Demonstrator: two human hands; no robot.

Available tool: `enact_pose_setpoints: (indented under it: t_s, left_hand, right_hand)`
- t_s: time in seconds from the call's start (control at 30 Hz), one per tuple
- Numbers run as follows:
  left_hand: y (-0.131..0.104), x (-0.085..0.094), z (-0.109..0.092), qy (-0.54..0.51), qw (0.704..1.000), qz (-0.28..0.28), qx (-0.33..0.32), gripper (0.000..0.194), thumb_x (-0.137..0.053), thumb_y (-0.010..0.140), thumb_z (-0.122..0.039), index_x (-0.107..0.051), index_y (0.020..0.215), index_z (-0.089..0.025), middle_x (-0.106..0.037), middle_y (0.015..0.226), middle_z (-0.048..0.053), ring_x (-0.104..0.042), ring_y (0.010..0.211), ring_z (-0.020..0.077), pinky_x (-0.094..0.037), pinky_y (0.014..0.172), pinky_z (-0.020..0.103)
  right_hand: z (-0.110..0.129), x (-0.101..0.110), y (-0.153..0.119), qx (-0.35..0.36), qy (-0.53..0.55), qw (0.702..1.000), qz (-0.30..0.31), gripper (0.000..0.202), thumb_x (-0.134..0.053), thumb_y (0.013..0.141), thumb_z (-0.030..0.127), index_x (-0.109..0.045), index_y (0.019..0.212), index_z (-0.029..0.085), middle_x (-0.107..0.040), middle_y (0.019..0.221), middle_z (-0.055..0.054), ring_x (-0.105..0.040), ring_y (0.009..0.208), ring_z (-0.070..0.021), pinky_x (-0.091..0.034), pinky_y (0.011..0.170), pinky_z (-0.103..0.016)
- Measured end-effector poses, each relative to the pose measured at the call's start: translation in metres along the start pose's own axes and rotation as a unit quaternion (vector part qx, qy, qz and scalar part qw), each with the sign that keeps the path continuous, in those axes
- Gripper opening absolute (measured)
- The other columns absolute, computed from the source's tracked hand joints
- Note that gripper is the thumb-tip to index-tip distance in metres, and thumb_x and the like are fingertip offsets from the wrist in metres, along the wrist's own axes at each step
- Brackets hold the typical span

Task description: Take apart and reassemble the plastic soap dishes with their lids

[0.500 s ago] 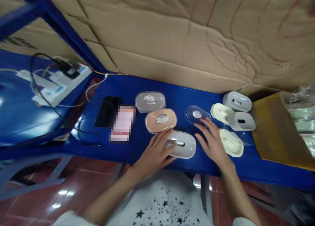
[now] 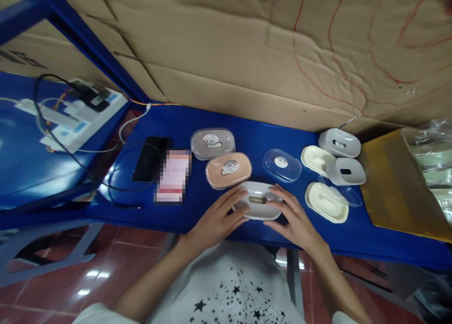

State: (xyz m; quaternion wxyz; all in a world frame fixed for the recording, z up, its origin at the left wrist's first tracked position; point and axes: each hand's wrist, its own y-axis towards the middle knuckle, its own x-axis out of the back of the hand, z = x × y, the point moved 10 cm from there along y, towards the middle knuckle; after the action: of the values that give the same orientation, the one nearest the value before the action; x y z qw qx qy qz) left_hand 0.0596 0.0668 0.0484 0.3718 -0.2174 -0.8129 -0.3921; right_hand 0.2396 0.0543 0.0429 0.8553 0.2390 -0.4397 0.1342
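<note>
A white oval dish [image 2: 257, 211] with a long slot in its floor rests near the front edge of the blue table, between both hands. My left hand [image 2: 222, 213] is closed around its left end, thumb on the near side. At the right end my right hand [image 2: 294, 218] grips it, fingers over the far rim and thumb at the near rim. Behind the dish lies a clear oval lid [image 2: 275, 171] with a round sticker. Left of that sits a peach oval dish [image 2: 226, 175] under a clear cover, touching or close to a greyish covered one [image 2: 203, 149].
Two cream oval pieces [image 2: 334, 213] and two white slotted dishes [image 2: 348, 178] lie to the right, beside a cardboard box [image 2: 395, 187]. On the left are a black phone [image 2: 150, 161], a blurred-out screen [image 2: 173, 178], cables and a power strip [image 2: 84, 121]. Cardboard [image 2: 229, 55] stands behind.
My right hand has moved left and towards me, from beside the clear lid onto the white dish's right end. My left hand stays at the left end.
</note>
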Motion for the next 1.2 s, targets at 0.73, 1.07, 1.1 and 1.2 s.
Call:
enact_pose_setpoints:
  t_s: [0.73,1.07,1.1,1.2]
  left_hand:
    - [-0.014,-0.001,-0.012,0.061,0.987,0.087,-0.119,0.027,-0.063,0.104,-0.009,-0.067,0.131,-0.013,-0.075,0.135,0.011,-0.064,0.137,0.0248,-0.05,0.122,0.048]
    - [-0.006,0.012,-0.006,-0.005,0.995,0.047,-0.085,0.024,-0.067,0.104,-0.015,-0.066,0.128,-0.019,-0.077,0.126,0.006,-0.066,0.131,0.0195,-0.052,0.122,0.044]
    - [-0.005,0.013,-0.006,-0.004,0.995,0.046,-0.088,0.023,-0.066,0.105,-0.014,-0.066,0.128,-0.019,-0.077,0.125,0.006,-0.067,0.131,0.02,-0.053,0.121,0.044]
    - [-0.006,0.012,-0.007,0.007,0.994,0.052,-0.098,0.021,-0.064,0.105,-0.012,-0.067,0.125,-0.018,-0.077,0.122,0.007,-0.068,0.129,0.0217,-0.056,0.117,0.045]
  right_hand:
    - [0.043,-0.01,-0.027,0.133,-0.14,0.981,-0.01,0.019,-0.068,0.101,0.008,-0.075,0.115,0.019,-0.081,0.119,-0.008,-0.068,0.134,-0.0269,-0.049,0.126,-0.056]
    - [0.033,-0.003,-0.026,0.096,-0.073,0.993,-0.003,0.024,-0.075,0.1,0.015,-0.073,0.122,0.022,-0.079,0.122,-0.007,-0.07,0.128,-0.0243,-0.052,0.124,-0.056]
    - [0.033,-0.003,-0.025,0.097,-0.071,0.993,-0.001,0.025,-0.074,0.099,0.014,-0.073,0.123,0.023,-0.079,0.121,-0.006,-0.07,0.129,-0.0243,-0.052,0.125,-0.056]
    - [0.032,-0.005,-0.024,0.093,-0.061,0.994,-0.001,0.025,-0.07,0.101,0.013,-0.072,0.124,0.025,-0.078,0.12,-0.005,-0.069,0.129,-0.0234,-0.052,0.124,-0.055]
